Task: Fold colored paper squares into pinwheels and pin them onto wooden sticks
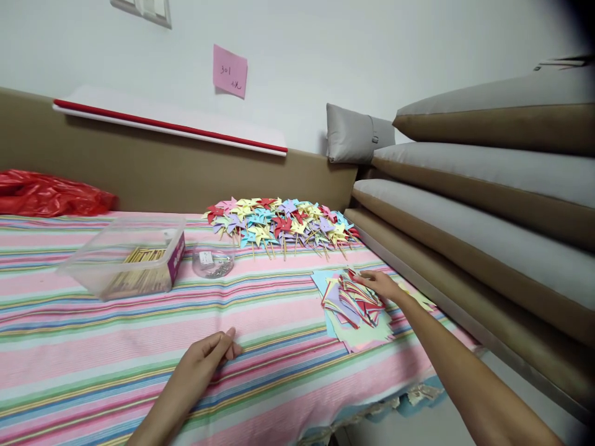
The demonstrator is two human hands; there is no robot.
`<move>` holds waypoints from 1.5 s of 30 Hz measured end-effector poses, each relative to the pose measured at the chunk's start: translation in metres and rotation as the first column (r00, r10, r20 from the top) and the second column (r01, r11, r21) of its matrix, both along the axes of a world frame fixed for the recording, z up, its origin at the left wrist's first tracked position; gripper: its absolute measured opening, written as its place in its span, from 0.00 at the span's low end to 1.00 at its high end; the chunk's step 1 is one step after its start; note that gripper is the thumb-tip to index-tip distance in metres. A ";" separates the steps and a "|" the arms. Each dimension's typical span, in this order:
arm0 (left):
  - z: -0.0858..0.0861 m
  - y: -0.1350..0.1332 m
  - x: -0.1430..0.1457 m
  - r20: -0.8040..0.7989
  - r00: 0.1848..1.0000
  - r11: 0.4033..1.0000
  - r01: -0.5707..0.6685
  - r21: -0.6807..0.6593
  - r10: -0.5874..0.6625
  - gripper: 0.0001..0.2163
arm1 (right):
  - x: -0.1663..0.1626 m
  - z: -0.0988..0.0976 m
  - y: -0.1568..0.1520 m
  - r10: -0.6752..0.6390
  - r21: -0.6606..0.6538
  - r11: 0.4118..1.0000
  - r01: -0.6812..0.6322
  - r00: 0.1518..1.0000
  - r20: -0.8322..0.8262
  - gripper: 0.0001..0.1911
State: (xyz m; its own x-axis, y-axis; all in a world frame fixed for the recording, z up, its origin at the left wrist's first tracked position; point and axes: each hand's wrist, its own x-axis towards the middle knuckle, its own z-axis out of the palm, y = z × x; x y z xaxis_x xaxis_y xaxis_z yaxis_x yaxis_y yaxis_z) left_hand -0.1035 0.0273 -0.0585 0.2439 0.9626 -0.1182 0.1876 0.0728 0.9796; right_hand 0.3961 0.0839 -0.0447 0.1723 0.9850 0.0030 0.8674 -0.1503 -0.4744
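My right hand (380, 284) is at the upper right edge of a loose pile of cut coloured paper pieces (351, 300), its fingers pinched on paper there; which sheet is hard to tell. Beneath that pile lie larger paper sheets (367, 331) in green, blue and pink. My left hand (211, 353) rests low over the striped tablecloth (153, 334), fingers curled in and thumb against them, with nothing visible in it. Farther back, many paper pinwheels (282, 225) on sticks lie heaped together.
To the left stands a clear plastic box (134, 260) with wooden sticks, beside a small round container (212, 263) of metal bits. A red plastic bag (51, 195) lies at the far left. Stacked cushions (474, 210) line the right edge. A pink note (230, 71) is on the wall.
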 end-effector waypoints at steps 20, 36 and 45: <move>0.042 0.005 0.050 0.066 0.974 0.967 0.206 0.148 -0.217 0.20 | -0.011 0.062 -0.037 -0.392 0.481 0.746 0.461 0.888 -0.242 0.20; 0.013 0.034 0.015 0.568 0.823 0.993 0.062 -0.096 0.003 0.29 | -0.292 0.039 -0.016 0.178 0.097 0.968 -0.230 0.365 -0.914 0.19; 0.019 0.038 0.011 0.407 0.853 0.925 -0.200 -0.324 0.327 0.22 | -0.309 0.030 0.008 0.102 -0.045 0.931 -0.362 0.376 -0.921 0.20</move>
State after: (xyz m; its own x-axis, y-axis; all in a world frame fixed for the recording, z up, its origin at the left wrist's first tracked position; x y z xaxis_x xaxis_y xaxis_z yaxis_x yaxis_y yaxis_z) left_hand -0.0924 0.0650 -0.0394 0.0728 0.9467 -0.3137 -0.3272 0.3198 0.8892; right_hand 0.0869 0.0920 -0.0147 -0.2891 0.9358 -0.2016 -0.0236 -0.2175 -0.9758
